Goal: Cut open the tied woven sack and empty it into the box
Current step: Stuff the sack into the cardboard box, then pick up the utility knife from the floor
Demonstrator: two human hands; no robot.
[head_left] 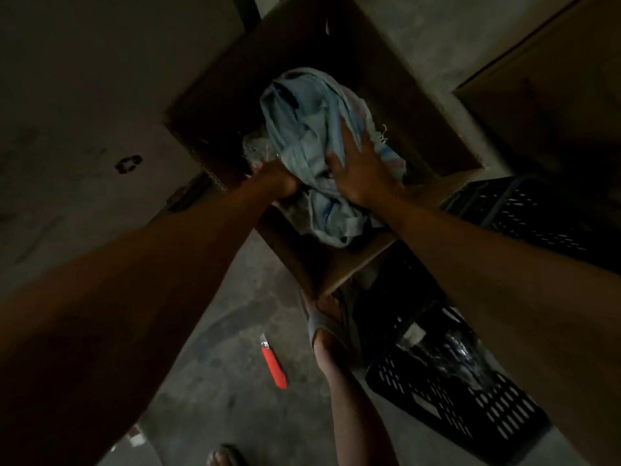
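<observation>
Dim concrete floor [232, 334] fills the lower part of the view, with an open cardboard box [356, 264] standing on it ahead of the person. Inside the box lies the pale blue woven sack [302, 105], crumpled and bunched, its frayed edge showing on the right side. The right hand [363, 169] rests flat on top of the sack, fingers straight and spread, thumb out to the left. The left hand [277, 181] reaches into the box at the sack's lower left edge; its fingers are hidden under the fabric, so I cannot tell whether they grip anything. A red utility knife [274, 363] lies on the floor near the person, well apart from both hands, its blade end pointing toward the box. A foot in a grey sandal [331, 327] sits just beside the box's near corner. Black perforated plastic crates [470, 408] stand to the right, and a second cardboard box [554, 79] sits at the upper right.
</observation>
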